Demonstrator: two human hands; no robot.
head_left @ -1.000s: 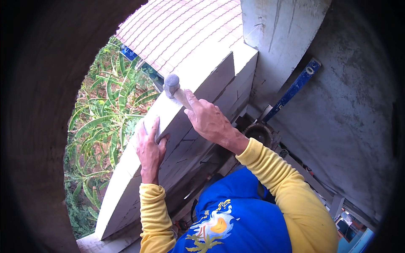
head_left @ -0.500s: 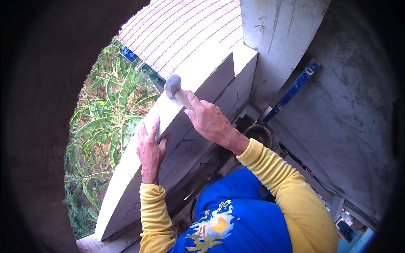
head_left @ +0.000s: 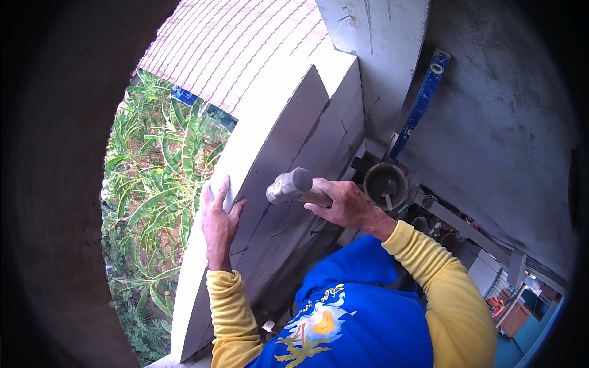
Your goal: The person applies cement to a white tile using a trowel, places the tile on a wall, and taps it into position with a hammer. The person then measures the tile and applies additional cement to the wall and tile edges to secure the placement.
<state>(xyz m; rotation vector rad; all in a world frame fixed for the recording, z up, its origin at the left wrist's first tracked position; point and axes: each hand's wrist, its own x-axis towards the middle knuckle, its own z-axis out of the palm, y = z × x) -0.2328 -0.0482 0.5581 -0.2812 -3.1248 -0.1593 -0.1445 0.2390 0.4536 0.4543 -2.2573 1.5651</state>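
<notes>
Evidently, the right hand (head_left: 350, 205) is gripping a mallet (head_left: 289, 186) by its handle, the head hovering before the block wall's (head_left: 291, 135) inner face, while the left hand (head_left: 218, 227), thumb spread from fingers, is resting over its top edge. Beyond, a blue spirit level (head_left: 423, 101) is leaning above a round bucket (head_left: 385, 184). Apparently blocks are being tapped true; another blow is calling for left fingers kept clear.

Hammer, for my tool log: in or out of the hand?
In: the hammer has its handle gripped by the right hand.
</notes>
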